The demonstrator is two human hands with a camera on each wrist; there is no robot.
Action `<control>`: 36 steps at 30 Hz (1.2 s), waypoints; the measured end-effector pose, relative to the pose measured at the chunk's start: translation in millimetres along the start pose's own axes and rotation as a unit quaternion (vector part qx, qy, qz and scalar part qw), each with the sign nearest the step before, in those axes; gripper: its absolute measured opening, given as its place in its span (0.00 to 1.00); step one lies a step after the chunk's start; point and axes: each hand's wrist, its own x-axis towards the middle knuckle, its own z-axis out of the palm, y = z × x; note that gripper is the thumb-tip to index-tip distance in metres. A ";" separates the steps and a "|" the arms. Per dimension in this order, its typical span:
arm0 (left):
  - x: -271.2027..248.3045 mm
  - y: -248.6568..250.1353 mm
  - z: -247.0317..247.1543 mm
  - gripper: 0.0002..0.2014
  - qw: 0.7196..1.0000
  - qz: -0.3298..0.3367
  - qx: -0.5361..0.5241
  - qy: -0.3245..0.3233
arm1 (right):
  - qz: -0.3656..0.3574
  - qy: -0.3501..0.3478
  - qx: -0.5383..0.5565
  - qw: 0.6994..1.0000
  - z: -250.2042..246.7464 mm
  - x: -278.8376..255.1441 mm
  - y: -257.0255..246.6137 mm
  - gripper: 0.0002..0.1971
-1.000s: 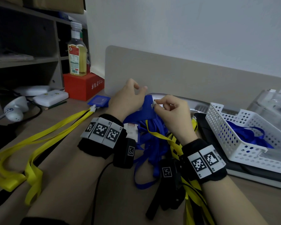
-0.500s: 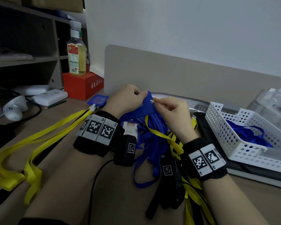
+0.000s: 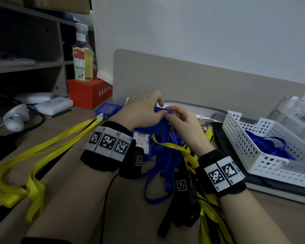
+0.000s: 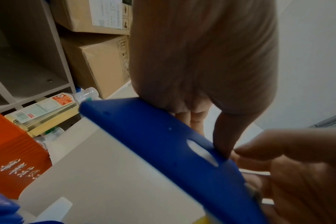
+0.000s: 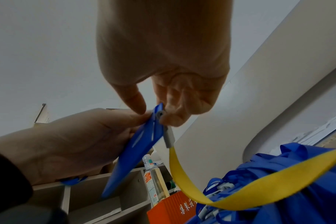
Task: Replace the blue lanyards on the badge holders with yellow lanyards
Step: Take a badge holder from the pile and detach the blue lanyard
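Right wrist | left hand (image 5: 71, 145) grips flat blue badge holder (image 5: 138, 145) | right hand (image 5: 163, 60) pinches grey clip (image 5: 168, 134)

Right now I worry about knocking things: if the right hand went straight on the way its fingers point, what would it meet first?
Probably the blue badge holder at its fingertips, then the left hand gripping it; the right hand pinches the yellow lanyard's clip there.

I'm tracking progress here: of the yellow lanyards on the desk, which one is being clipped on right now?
The yellow lanyard whose grey clip the right hand pinches against the blue badge holder; the other yellow lanyards lie untouched at left.
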 end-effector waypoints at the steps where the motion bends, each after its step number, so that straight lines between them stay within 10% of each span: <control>1: -0.5 0.2 -1.4 0.10 1.000 0.012 0.006 0.000 | -0.002 -0.022 -0.003 1.000 0.5 -0.9 -0.8 0.10; 14: -0.7 3.5 -3.4 0.12 1.000 0.018 -0.011 0.014 | 0.007 -0.064 -0.030 0.997 -2.2 -3.3 -1.5 0.09; 23: -2.4 -2.8 -9.1 0.14 0.959 -0.053 0.016 0.280 | 0.056 0.094 0.119 0.987 -4.5 0.3 2.2 0.06; 31: -3.2 13.7 7.2 0.37 0.981 -0.080 -0.172 -0.028 | 0.110 0.138 0.334 0.926 -10.2 5.0 -6.2 0.05; 36: -8.4 24.0 21.3 0.22 0.966 -0.012 -0.231 -0.120 | 0.124 0.139 0.382 0.905 -12.6 4.5 -7.8 0.06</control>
